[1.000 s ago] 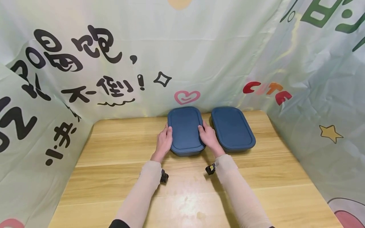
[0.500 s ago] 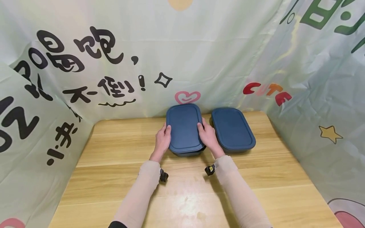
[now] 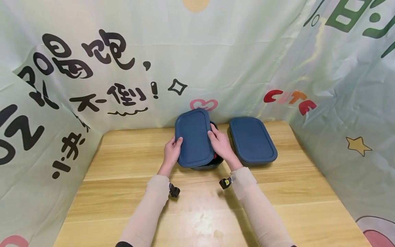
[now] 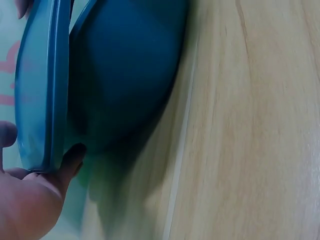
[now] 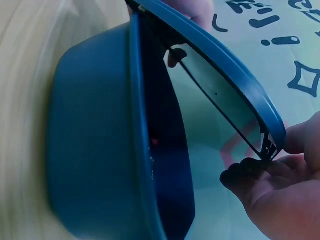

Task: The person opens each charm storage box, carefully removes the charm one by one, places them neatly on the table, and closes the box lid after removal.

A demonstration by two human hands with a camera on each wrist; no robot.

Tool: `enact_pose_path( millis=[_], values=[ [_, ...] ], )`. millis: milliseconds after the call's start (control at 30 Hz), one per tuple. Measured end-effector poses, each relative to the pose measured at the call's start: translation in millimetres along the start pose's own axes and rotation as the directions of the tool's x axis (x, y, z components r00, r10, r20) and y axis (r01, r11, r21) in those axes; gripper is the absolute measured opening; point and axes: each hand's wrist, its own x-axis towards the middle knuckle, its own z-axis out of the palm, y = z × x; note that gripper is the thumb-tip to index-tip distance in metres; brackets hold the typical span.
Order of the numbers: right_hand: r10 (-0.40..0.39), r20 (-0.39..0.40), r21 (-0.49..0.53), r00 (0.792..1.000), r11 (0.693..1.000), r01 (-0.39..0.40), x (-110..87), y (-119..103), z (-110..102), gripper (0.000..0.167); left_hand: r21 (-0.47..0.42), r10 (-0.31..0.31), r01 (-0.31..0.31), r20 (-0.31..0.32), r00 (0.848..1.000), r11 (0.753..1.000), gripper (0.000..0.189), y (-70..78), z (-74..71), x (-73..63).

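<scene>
A dark blue rectangular lid (image 3: 194, 139) is raised and tilted above its food container (image 3: 206, 167), shifted to the left of it. My left hand (image 3: 172, 151) grips the lid's left edge, thumb on top; the left wrist view shows the lid (image 4: 40, 100) apart from the container wall (image 4: 125, 70) there. At the opposite edge, my right hand (image 3: 221, 144) pinches the lid between thumb and fingers. In the right wrist view a wide gap separates lid (image 5: 240, 80) and container (image 5: 95, 135) on that side. Something small and red (image 5: 155, 142) shows inside, mostly hidden.
A second blue food container (image 3: 253, 139) with its lid on stands just right of my right hand. The wooden table (image 3: 123, 192) meets a printed cloth backdrop (image 3: 240, 68) close behind both containers. More cloth hangs at the left and right sides.
The lid has come up off the left container and moved left, baring part of its inside at the right. Both hands have moved left with it. The second container has stayed put.
</scene>
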Motion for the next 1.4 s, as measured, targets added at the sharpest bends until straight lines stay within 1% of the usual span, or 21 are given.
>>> enact_pose_path(
  millis=[100,233,567,667,933,1067,1167,1267,1400],
  values=[
    [-0.011,0.033,0.023,0.999,1.0,0.01,-1.1,-6.5,0.8,0.059,-0.008,-0.032,0.032,0.011,0.999,0.999,0.059,-1.1,-2.6,0.2],
    [-0.035,0.049,0.048,0.998,0.998,0.032,-1.3,-13.5,3.7,0.059,-0.018,-0.041,0.041,0.019,0.999,0.999,0.058,-2.8,-5.2,0.7],
    [-0.045,0.028,0.077,0.999,0.996,0.043,-2.6,-28.0,15.0,0.058,-0.025,-0.048,0.048,-0.006,0.999,0.999,0.054,-10.4,-7.4,1.7],
    [-0.049,0.038,0.091,0.998,0.995,0.045,-2.0,-30.1,18.8,0.059,-0.022,-0.052,0.052,-0.013,0.999,0.998,0.054,-13.1,-8.2,1.5],
    [-0.068,0.045,0.151,0.997,0.987,0.061,-0.5,-37.6,29.6,0.057,-0.008,-0.085,0.085,-0.024,0.996,0.996,0.056,-17.4,-11.9,0.1],
    [-0.051,0.009,0.186,0.999,0.981,0.048,1.0,-40.2,37.1,0.055,0.003,-0.095,0.096,-0.027,0.995,0.995,0.054,-18.4,-13.0,-0.6],
    [-0.02,-0.031,0.236,0.999,0.971,0.026,2.3,-42.5,43.2,0.053,0.007,-0.103,0.104,-0.023,0.994,0.995,0.052,-18.9,-14.2,-1.3],
    [0.01,-0.073,0.276,0.997,0.961,0.011,3.1,-46.0,48.2,0.05,0.014,-0.111,0.111,-0.01,0.994,0.994,0.052,-19.1,-16.3,-1.6],
    [0.033,-0.113,0.275,0.993,0.962,0.0,3.6,-50.4,53.3,0.047,0.061,-0.119,0.117,0.026,0.993,0.991,0.06,-19.7,-22.0,0.0]
  ],
)
